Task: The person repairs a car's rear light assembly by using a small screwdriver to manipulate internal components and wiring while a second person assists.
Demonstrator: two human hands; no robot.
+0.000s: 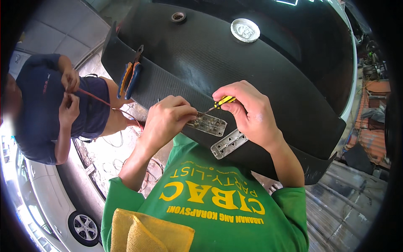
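Note:
My left hand [168,119] grips the end of a metal plate with small components [208,124], lying near the front edge of a dark carbon-textured car panel [189,46]. My right hand [245,111] holds a small yellow-and-black screwdriver [224,101] between thumb and fingers, its tip angled down at the plate beside my left fingertips. A second slotted metal piece [224,147] rests on the panel, partly under my right hand. Farther left on the panel lie pliers [130,75] with orange-and-blue handles.
A co-worker [37,105] at the left holds a red cord [96,95] with both hands. A tape roll [178,17] and white dish [245,30] sit on the panel. A white car [46,189] is lower left, corrugated sheeting [336,210] lower right, clutter [373,109] at far right.

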